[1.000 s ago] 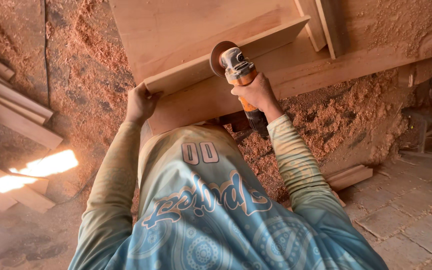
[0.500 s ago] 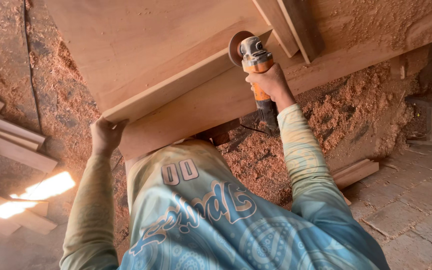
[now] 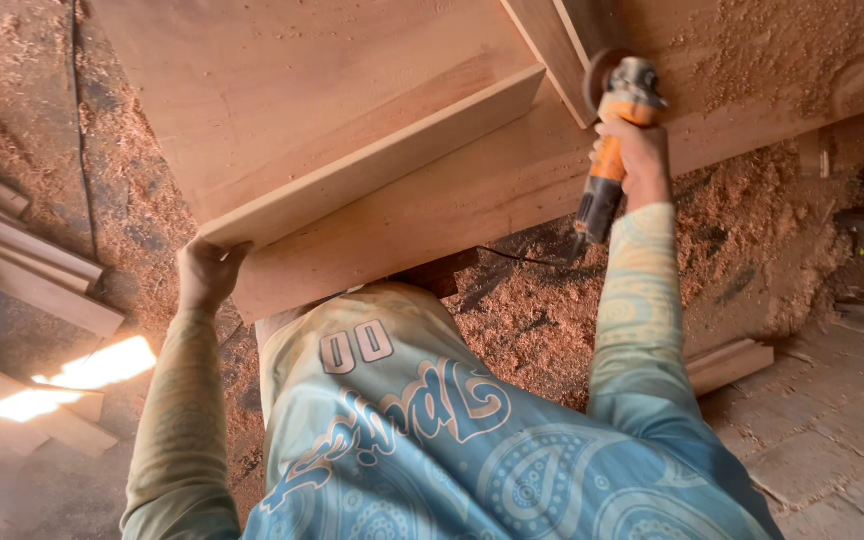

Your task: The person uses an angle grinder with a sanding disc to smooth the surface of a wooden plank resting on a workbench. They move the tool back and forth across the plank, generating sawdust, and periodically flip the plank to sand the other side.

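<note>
**A:** Report the status of both hands and the tool.

**B:** The right hand [image 3: 635, 158] is closed around the orange body of the angle grinder [image 3: 615, 140]. The grinder's disc end points up and away from the person and sits against the corner where the stepped wooden panel [image 3: 352, 120] meets a cross batten [image 3: 552, 40]. The left hand [image 3: 204, 275] is wrapped over the near left corner of the panel's raised edge – thumb on the underside, fingers on top as far as can be seen.

**A:** What differs from the two earlier views?

**B:** The grinder has travelled along the step. A second ago it stood near the middle of the raised edge; now it is at the far right end, touching the batten. The left hand has moved outward along the same edge, from a point near the grinder to the extreme left corner – the hands are now well apart.

**A:** Significance for the work?

**B:** Judged from position alone, one pass along the step has reached its end stop. The wider brace suggests the panel is being steadied against tool pressure at the corner.

**A:** Surroundings?

**B:** Sawdust [image 3: 732, 230] is heaped under and beside the panel. Loose planks [image 3: 32, 270] lie to the left, and a black cable [image 3: 517, 258] trails from the grinder.
</note>
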